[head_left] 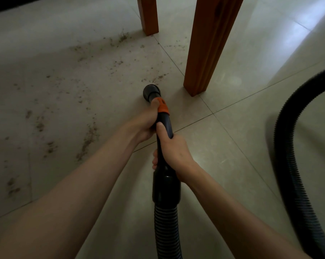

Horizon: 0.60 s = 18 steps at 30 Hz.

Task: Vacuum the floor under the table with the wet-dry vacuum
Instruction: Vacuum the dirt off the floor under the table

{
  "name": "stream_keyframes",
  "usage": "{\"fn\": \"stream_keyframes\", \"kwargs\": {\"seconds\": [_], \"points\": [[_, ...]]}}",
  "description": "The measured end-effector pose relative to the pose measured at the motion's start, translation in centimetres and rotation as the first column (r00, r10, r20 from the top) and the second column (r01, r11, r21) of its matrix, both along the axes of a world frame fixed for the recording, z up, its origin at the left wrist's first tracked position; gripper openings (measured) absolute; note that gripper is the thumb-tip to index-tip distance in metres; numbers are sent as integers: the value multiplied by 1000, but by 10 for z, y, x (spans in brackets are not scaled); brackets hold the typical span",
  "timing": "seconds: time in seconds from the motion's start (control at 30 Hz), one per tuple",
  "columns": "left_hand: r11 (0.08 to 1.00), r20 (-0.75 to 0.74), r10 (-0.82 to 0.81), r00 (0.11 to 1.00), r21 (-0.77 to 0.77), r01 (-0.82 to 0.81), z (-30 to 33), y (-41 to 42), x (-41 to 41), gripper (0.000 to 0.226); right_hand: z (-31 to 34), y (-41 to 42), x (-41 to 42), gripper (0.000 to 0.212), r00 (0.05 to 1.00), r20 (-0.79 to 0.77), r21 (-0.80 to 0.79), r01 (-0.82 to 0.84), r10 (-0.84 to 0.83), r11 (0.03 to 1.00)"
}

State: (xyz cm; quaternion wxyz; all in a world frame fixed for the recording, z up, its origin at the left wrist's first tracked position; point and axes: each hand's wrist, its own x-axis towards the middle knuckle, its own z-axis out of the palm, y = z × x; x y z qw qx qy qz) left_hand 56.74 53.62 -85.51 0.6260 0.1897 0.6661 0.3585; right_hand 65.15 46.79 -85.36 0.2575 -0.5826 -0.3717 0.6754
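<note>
Head view, looking down at tiled floor (232,165). Both my hands are clamped round the black vacuum wand (164,128). Left hand (146,124) grips it further forward, fingers curled up by the orange collar (162,107). Right hand (173,154) grips behind it, thumb lying along the top of the tube, fingers wrapped underneath.

Round black nozzle (150,92) is at the wand's tip, down at the floor; cannot tell if it touches. It sits just left of the near bench leg (204,53), close but apart. Second wooden leg (148,15) stands further back and to the left.

Behind my right hand the wand widens into a black cuff (166,187), then the ribbed hose (167,230) runs out the bottom edge. Another stretch of the same ribbed hose (288,146) curves across the floor on the right, well apart from my hands.

Dirt (88,139), brownish crumbs and smears, is scattered on the tiles left of the nozzle and up toward the far leg, with a small patch just beyond the nozzle. Tiles to the right of the near leg look glossy.
</note>
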Motion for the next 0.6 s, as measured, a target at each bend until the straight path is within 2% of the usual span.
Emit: {"fn": "stream_keyframes", "kwargs": {"seconds": [0.17,0.43,0.6], "points": [[1000,42,7,999,26,-8,1,15,5,53,-2,20,5,48,999,32,15,-11,10,1000],[997,-23,-16,1000,71,18,1,39,2,57,-3,45,-3,41,1000,4,24,-12,12,1000],[998,-19,-30,999,60,31,-1,55,2,57,-3,59,-5,40,997,75,27,-2,0,1000]]}}
